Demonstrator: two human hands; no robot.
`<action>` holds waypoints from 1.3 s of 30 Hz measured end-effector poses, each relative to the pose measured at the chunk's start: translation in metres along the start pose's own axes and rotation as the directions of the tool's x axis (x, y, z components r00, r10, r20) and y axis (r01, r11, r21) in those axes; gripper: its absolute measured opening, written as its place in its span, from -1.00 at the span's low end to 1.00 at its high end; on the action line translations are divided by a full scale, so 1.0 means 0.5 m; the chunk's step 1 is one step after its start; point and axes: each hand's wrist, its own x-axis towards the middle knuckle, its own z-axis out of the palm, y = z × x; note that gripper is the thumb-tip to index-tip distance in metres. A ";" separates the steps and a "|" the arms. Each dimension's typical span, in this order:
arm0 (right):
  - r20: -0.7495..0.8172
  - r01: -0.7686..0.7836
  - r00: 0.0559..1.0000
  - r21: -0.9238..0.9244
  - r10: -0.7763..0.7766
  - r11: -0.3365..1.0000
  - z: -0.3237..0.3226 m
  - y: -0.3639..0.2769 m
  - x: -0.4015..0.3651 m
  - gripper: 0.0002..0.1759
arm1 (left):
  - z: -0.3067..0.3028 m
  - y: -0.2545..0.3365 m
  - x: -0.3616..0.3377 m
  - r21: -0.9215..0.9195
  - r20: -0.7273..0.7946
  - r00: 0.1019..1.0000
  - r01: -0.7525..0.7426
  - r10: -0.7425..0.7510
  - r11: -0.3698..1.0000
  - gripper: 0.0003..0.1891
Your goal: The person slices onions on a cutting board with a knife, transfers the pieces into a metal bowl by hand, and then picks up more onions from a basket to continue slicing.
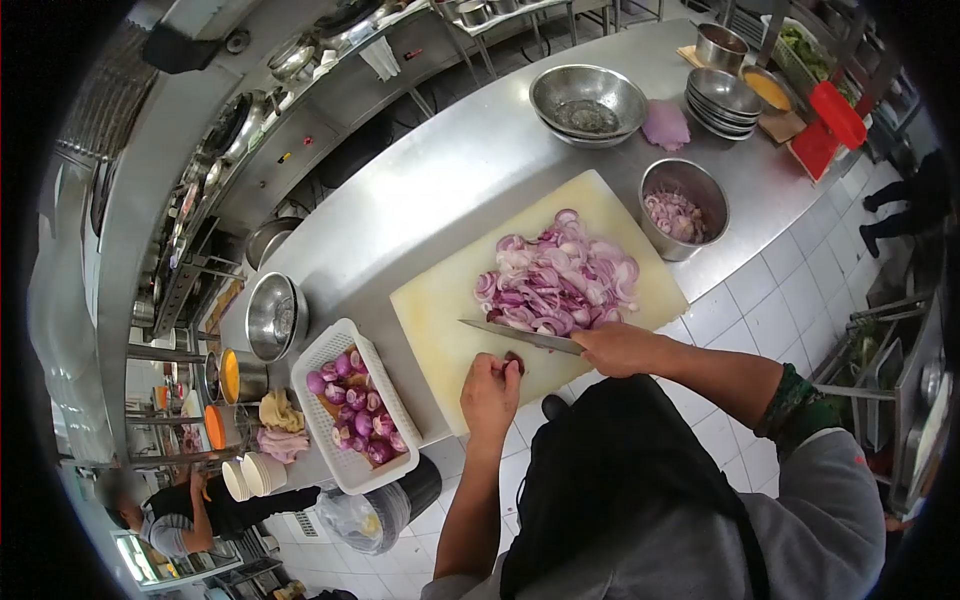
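Note:
My right hand (625,350) is closed around the handle of a kitchen knife (520,334), whose blade points left along the near edge of a heap of sliced red onions (560,270). The heap lies on a pale yellow cutting board (430,300). Close to the board's near edge, my left hand (490,393) pinches a small dark red onion piece (513,363), partly hidden by the fingers. The blade is apart from that piece. To the left, a white plastic basket (347,470) holds several peeled red onions (362,424).
A steel pot (690,242) of chopped onion stands right of the board. Steel bowls (588,98) and a pink cloth (665,126) sit behind it. More bowls (272,315) are at the left. Below the basket is a lined bin (360,520). Another person (180,510) stands at lower left.

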 end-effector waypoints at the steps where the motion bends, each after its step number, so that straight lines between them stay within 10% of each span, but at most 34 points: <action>1: -0.009 0.000 1.000 0.000 0.000 1.000 0.008 0.002 -0.001 -0.69 | -0.008 0.006 -0.005 -0.037 0.049 0.990 0.137 -0.135 0.990 -0.79; 2: -0.017 -0.002 1.000 0.001 0.002 1.000 0.004 -0.004 -0.002 -0.69 | -0.014 0.010 -0.007 -0.068 0.104 0.958 0.274 -0.266 0.959 -0.77; 5: 0.020 -0.073 0.997 0.002 0.073 0.997 -0.008 -0.028 -0.016 -0.67 | -0.046 -0.012 -0.016 -0.196 -0.074 0.960 -0.278 0.269 0.940 -0.76; 8: 0.005 -0.039 0.999 -0.022 0.039 0.999 -0.004 -0.045 -0.032 -0.64 | -0.048 -0.037 0.016 -0.059 0.035 0.850 -0.524 0.526 0.850 -0.77; 14: 0.110 -0.127 0.984 -0.117 0.140 0.985 -0.063 -0.107 -0.118 -0.56 | -0.001 -0.046 0.010 -0.176 -0.002 0.941 -0.334 0.338 0.926 -0.78; 20: 0.005 0.048 0.999 -0.158 -0.048 0.986 0.014 -0.048 -0.036 -0.51 | 0.012 -0.039 0.002 -0.227 -0.080 0.943 -0.331 0.322 0.916 -0.78; 39: 0.011 -0.005 1.000 -0.109 0.006 0.994 0.014 -0.063 -0.057 -0.58 | 0.034 -0.039 -0.001 -0.198 -0.206 0.931 -0.340 0.300 0.919 -0.84</action>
